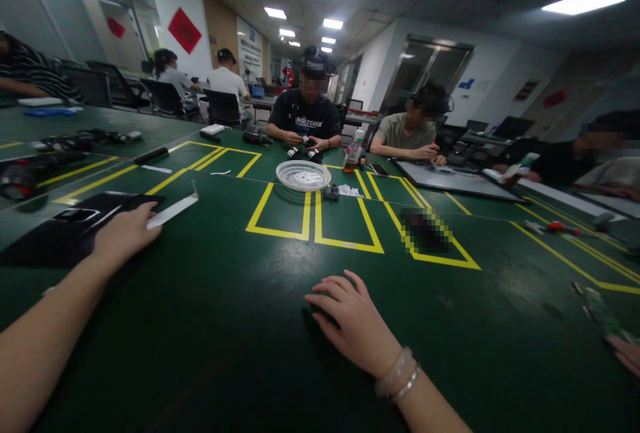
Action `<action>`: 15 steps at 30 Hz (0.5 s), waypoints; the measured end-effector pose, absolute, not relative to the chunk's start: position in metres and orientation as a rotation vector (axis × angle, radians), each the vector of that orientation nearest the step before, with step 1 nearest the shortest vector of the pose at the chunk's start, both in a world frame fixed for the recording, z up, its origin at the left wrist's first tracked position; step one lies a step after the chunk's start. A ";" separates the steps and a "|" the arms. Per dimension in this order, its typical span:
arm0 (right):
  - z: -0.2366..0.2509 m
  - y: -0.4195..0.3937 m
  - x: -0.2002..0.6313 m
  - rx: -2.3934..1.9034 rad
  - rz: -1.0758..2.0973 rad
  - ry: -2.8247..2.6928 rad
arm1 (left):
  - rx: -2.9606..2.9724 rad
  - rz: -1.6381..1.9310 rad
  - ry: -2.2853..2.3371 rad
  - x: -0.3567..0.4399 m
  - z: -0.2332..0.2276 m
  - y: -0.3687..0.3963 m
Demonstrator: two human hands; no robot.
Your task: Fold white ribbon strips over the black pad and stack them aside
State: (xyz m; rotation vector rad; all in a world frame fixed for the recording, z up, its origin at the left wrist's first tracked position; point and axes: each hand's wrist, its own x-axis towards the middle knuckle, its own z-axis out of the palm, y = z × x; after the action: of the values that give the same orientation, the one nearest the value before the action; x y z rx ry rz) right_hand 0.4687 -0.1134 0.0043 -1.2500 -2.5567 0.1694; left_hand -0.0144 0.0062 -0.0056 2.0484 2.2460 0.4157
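Two hands are on the green table (240, 326). The left hand (125, 236), loosely curled, is closed on a white strip (173, 211) lying over a black tray (65, 229); a pick-up is judged under way, calling for a lift. The right hand (353, 323), right of the tray, rests flat, open and empty.

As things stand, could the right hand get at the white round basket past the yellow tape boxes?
Probably, with a long stretch. The right hand lies flat on the green table, and nothing stands between it and the white basket, which sits well beyond the yellow tape boxes.
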 end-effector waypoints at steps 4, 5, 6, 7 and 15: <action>0.005 -0.115 0.469 -1.247 0.124 -2.537 | 2.325 0.392 1.827 0.047 -0.007 0.004; 0.005 -0.115 0.469 -1.248 0.113 -2.526 | 2.396 0.411 1.670 0.065 -0.007 0.000; 0.005 -0.114 0.468 -1.251 0.109 -2.516 | 2.453 0.434 1.502 0.083 -0.006 -0.007; 0.005 -0.114 0.468 -1.256 0.113 -2.507 | 2.492 0.457 1.333 0.101 -0.005 -0.015; 0.010 -0.115 0.463 -1.284 0.302 -2.520 | 2.469 0.403 0.840 0.173 0.003 -0.071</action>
State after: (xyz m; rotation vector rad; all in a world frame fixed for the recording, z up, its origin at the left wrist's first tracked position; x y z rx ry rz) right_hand 0.4632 -0.1151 0.0100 -1.2836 -2.5201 0.3018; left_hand 0.1730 -0.0709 0.0033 2.4693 0.8401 0.4030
